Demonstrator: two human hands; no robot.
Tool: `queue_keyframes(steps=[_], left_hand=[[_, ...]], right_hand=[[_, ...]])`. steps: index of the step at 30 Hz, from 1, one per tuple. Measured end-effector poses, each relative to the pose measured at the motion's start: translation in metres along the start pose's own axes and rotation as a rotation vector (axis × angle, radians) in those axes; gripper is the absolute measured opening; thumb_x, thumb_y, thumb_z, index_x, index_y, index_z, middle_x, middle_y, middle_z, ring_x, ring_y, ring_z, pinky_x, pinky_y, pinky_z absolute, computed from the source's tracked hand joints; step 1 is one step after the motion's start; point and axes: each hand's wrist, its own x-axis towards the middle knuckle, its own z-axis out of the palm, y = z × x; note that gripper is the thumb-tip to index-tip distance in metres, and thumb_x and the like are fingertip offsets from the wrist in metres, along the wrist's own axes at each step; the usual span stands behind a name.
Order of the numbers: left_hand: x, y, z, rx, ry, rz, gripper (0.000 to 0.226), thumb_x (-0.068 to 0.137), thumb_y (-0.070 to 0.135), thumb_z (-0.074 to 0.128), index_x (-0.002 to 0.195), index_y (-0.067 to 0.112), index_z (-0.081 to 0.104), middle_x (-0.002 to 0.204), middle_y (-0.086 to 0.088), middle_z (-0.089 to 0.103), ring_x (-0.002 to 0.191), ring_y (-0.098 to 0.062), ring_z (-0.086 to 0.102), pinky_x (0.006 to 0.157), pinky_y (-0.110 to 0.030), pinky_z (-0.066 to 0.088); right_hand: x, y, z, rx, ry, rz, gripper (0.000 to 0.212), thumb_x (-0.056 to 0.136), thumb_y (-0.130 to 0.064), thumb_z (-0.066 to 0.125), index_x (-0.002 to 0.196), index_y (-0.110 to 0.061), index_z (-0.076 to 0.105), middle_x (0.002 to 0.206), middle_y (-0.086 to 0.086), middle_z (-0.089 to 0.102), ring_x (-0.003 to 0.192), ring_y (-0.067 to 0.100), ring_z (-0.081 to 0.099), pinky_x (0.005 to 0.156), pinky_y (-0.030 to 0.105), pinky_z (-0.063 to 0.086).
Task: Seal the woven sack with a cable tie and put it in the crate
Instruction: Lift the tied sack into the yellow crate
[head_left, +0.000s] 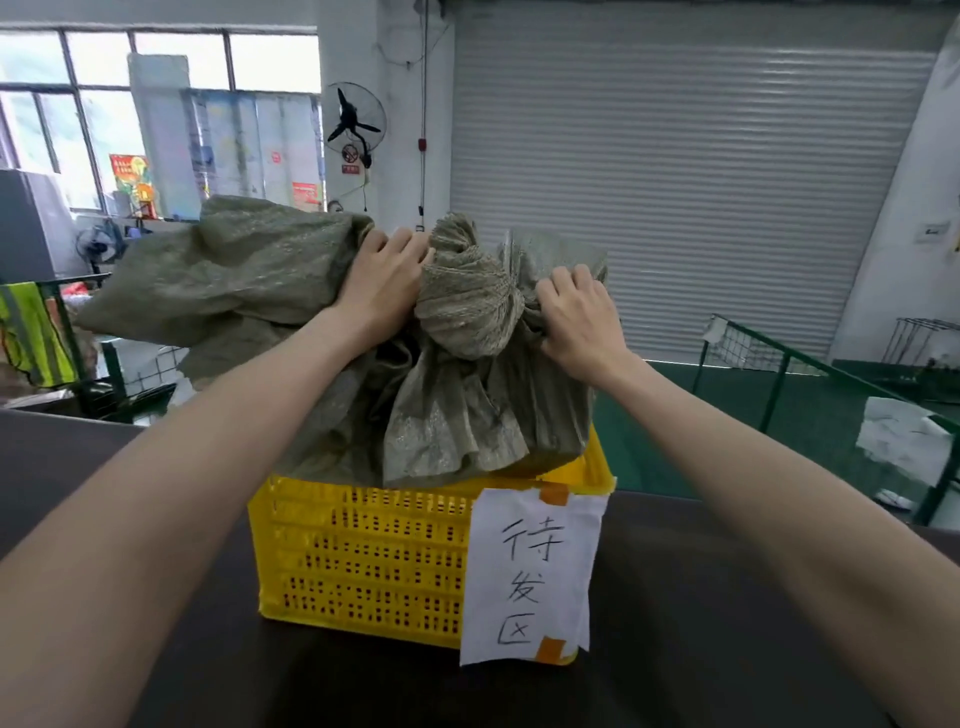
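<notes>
A grey-green woven sack (457, 415) sits in the top of a yellow slotted crate (363, 561) and bulges well above its rim. Its bunched neck (467, 301) stands between my hands. My left hand (384, 280) presses and grips the fabric left of the neck. My right hand (576, 322) clutches the fabric on the neck's right side. Loose sack fabric (223, 275) spreads out to the left behind my left hand. No cable tie is visible; the neck folds hide it if it is there.
The crate stands on a dark table (727, 623) and carries a taped white paper label (530, 577) with handwriting. Green wire-mesh cages (769, 358) stand to the right and left behind the table. A rolling shutter door (675, 182) fills the back wall.
</notes>
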Motion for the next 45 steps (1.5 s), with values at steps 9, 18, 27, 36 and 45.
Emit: queue_keyframes(steps=[9, 18, 27, 36, 45], left_hand=[[-0.006, 0.004, 0.051, -0.113, -0.394, -0.132, 0.035, 0.089, 0.016, 0.050, 0.121, 0.003, 0.052, 0.123, -0.016, 0.051, 0.110, -0.035, 0.047, 0.087, -0.046, 0.037], [-0.042, 0.039, 0.108, -0.176, -0.652, -0.224, 0.041, 0.090, 0.017, 0.050, 0.131, 0.011, 0.047, 0.131, -0.009, 0.046, 0.122, -0.030, 0.042, 0.093, -0.045, 0.036], [-0.127, 0.068, 0.170, -0.562, -1.239, -0.370, 0.063, 0.098, 0.035, 0.040, 0.152, 0.010, 0.020, 0.154, -0.015, 0.024, 0.140, -0.035, 0.028, 0.111, -0.049, 0.030], [-0.105, 0.034, 0.092, -0.717, -1.282, -0.602, 0.087, 0.089, 0.055, 0.051, 0.154, 0.023, 0.002, 0.161, -0.015, 0.003, 0.146, -0.039, 0.013, 0.117, -0.052, 0.018], [-0.141, 0.026, 0.069, -0.446, -1.557, -0.738, 0.104, 0.076, 0.079, 0.043, 0.152, 0.033, -0.010, 0.161, -0.014, 0.007, 0.145, -0.041, 0.017, 0.114, -0.058, 0.021]], right_hand=[[0.005, -0.009, 0.047, 0.040, -0.180, 0.094, 0.057, 0.072, -0.043, 0.073, 0.106, -0.003, 0.050, 0.109, 0.018, 0.053, 0.105, 0.038, 0.047, 0.081, 0.046, 0.042], [-0.014, -0.025, 0.107, 0.072, -0.430, 0.097, 0.059, 0.077, -0.039, 0.072, 0.116, -0.005, 0.043, 0.120, 0.015, 0.048, 0.115, 0.035, 0.043, 0.092, 0.044, 0.042], [-0.058, -0.045, 0.155, 0.248, -0.712, 0.083, 0.045, 0.093, -0.013, 0.046, 0.137, -0.015, 0.035, 0.142, 0.013, 0.035, 0.131, 0.033, 0.035, 0.100, 0.045, 0.035], [-0.074, -0.043, 0.164, 0.426, -0.877, 0.254, 0.093, 0.085, -0.049, 0.061, 0.150, -0.035, -0.004, 0.160, -0.002, -0.010, 0.146, 0.033, -0.010, 0.111, 0.064, 0.011], [-0.081, -0.049, 0.169, 0.533, -0.991, 0.547, 0.048, 0.086, -0.023, 0.061, 0.127, -0.001, 0.046, 0.127, 0.020, 0.057, 0.109, 0.036, 0.057, 0.076, 0.036, 0.047]])
